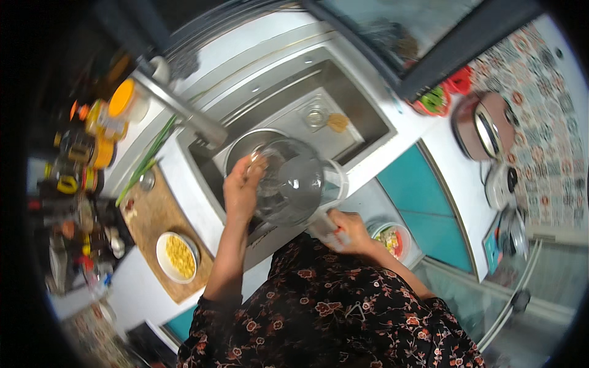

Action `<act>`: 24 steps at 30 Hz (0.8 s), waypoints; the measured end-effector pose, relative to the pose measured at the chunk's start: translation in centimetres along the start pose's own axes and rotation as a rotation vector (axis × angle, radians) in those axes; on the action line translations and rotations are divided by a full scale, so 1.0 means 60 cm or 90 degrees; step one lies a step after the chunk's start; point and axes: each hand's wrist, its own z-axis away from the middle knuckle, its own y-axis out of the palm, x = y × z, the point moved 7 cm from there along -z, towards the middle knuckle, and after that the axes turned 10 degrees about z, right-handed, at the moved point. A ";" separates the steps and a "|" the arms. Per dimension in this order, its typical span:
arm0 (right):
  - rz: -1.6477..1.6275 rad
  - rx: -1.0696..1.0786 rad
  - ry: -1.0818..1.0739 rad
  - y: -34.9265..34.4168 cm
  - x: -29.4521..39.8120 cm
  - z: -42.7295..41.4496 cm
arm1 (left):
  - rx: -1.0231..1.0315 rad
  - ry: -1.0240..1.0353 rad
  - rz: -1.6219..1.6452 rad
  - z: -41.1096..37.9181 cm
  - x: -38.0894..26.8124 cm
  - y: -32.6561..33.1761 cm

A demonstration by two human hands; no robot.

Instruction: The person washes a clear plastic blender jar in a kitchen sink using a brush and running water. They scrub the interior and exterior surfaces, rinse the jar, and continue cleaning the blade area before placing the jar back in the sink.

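Observation:
My left hand (241, 184) grips the near-left rim of a clear round glass vessel (299, 184); whether it is a bowl or a lid, I cannot tell. To its right, my right hand (352, 230) is closed around the handle of a clear plastic jug (338, 181) with red marks. The glass vessel overlaps the jug and hides part of it. Both are over the near edge of a stainless steel sink (368, 94). Partly hidden behind the glass, a round metal pot or bowl (233, 149) stands in the sink under the faucet (207, 126).
A small glass (316, 116) and a yellowish scrubber (338, 123) lie in the sink. Left, a wooden cutting board (152, 207) bears a white bowl (158, 257) of yellow chopped food and green onions (147, 161). A food container (391, 239) is lower right. An appliance (483, 124) stands far right.

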 end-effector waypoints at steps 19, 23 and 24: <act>-0.100 -0.045 0.010 -0.004 0.002 0.043 | 1.045 0.067 -1.076 0.057 0.155 0.169; -0.122 -0.074 0.034 -0.014 -0.016 0.055 | 0.989 -0.120 -0.897 0.063 0.126 0.147; -0.127 -0.097 0.028 -0.014 -0.016 0.059 | 0.964 -0.170 -0.851 0.065 0.107 0.147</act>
